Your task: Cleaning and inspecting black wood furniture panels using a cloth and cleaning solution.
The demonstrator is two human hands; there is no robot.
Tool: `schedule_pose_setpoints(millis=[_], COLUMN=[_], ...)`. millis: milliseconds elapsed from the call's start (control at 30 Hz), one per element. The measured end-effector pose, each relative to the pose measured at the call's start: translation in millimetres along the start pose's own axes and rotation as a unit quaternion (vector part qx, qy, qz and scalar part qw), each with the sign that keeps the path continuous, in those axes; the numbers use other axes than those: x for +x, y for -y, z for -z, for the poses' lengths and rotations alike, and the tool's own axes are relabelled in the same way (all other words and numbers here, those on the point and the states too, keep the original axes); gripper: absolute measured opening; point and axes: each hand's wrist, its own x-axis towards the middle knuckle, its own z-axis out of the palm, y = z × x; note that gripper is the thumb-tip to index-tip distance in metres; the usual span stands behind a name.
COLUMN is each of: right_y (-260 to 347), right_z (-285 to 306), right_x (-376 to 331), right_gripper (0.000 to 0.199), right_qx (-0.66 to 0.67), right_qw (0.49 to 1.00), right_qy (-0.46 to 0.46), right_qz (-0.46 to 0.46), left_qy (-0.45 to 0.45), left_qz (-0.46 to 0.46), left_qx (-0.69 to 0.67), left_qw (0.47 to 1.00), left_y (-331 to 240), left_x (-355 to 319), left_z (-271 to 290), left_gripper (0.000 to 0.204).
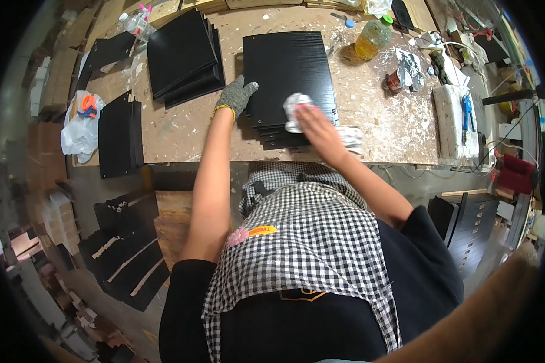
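A stack of black panels lies in front of me on the worktable, its top board showing a wood-grain sheen. My left hand, in a grey knit glove with a yellow cuff, rests against the stack's left edge with its fingers apart. On the lower right of the top panel, my bare right hand presses a crumpled white cloth. Part of the cloth is hidden under the fingers. Another piece of pale cloth lies by the right wrist, at the stack's near right corner.
More black panels are piled at the left, with narrower ones nearer the edge. A bottle of yellow liquid, a small dark red jar and a blue tool on a white block stand right. The worktable is paint-spotted.
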Motion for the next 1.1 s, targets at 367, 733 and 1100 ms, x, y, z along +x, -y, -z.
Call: schedule_pose_setpoints(millis=[367,733,1100], right_y=[67,-33,39], right_z=[-31,64,-3], right_x=[71,-68,21], right_gripper=[0.053,0.054,0.055], right_qx=[-0.054,0.040,0.040], right_qw=[0.996,0.973,0.999], right_qy=[-0.024,-0.006,0.014], right_qz=[0.073,-0.225,0.000], left_qy=[-0.001,0.055,0.087], left_qz=[0.002,0.017,0.082], left_qx=[0.001,0.049,0.143], left_qw=[1.000,0.997,0.982], left_y=[-6,-45,-61], left_x=[4,-11,-3], left_z=[1,22,6], left_gripper=[0.084,0.107,0.132])
